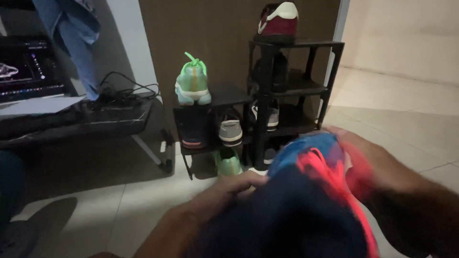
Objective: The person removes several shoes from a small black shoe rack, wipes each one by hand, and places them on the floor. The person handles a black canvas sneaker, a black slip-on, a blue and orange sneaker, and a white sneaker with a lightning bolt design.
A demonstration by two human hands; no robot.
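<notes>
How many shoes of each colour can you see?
Green: 2, on the low rack and on the floor.
Maroon: 1.
Grey: 2.
Dark: 2.
Blue with red laces, in both hands: 1.
Total: 8

Cloth-like blue shoe [306, 191]; matt black rack [267, 91]; smooth, faintly glossy floor tiles [382, 110].

Bare tiled floor [397, 114] lies open to the right of the black shoe rack [287, 86], giving free passage there. The rack's shelves are crowded with shoes; a green sneaker [192, 81] tops its lower left section. Left of the rack, a low black table [95, 119] with tangled cables [124, 91] blocks the way.
</notes>
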